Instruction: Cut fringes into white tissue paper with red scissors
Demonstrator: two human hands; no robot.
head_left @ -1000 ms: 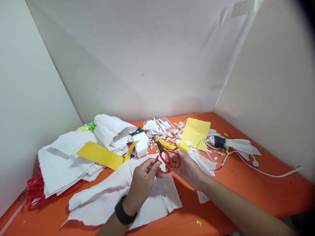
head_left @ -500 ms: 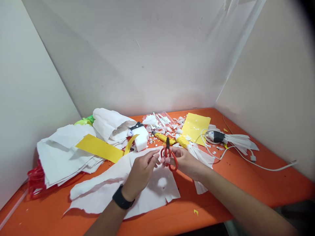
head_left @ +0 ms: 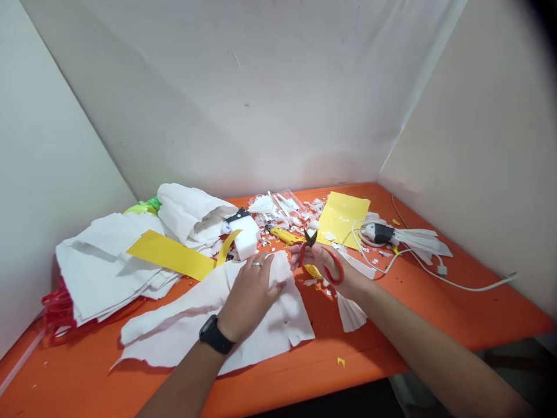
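My right hand (head_left: pixel 331 271) grips small red-handled scissors (head_left: pixel 324 261), blades pointing away and slightly apart. My left hand (head_left: pixel 252 293), with a ring and a black wrist watch, lies flat with fingers spread on a large ragged white tissue sheet (head_left: pixel 209 331) on the orange table (head_left: pixel 391 337). A yellow-topped white tissue tassel (head_left: pixel 348 307) lies under my right hand.
A stack of white paper (head_left: pixel 104 267) with a yellow strip (head_left: pixel 169 258) sits at left over red plastic (head_left: pixel 56 313). Farther back are a white block (head_left: pixel 246 241), a yellow cutter (head_left: pixel 282 235), a yellow sheet (head_left: pixel 343 217), scraps, another tassel (head_left: pixel 409 238) and a white cable (head_left: pixel 456 281).
My left hand let go of the scissors and dropped flat onto the white sheet. My right hand carried the scissors rightward and away, blades now slightly apart.
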